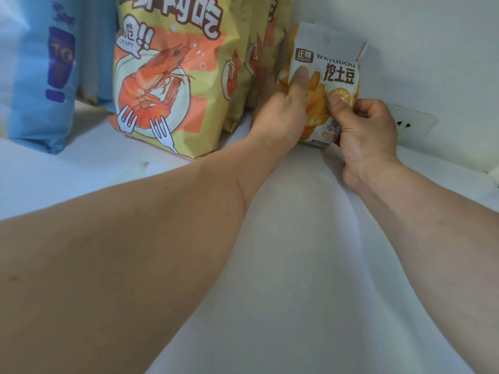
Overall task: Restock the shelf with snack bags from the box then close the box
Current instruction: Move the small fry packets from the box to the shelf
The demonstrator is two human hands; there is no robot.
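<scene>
White walls meet in a corner behind a white shelf, and a socket sits low on the right wall. Both hands grip a small potato snack bag, standing upright in that corner with its base on or just above the shelf. The left hand holds its left edge, thumb pressed flat on the front; the right hand pinches the lower right corner, fingers curled. Just left of it stand yellow shrimp bags in a row, with a blue bag beyond. This looks like the placing step of the restock: the bag is being settled into its spot beside the shrimp bags. The next move probably calls for letting go gently so it stays upright, then going back for more. No box is in view.
</scene>
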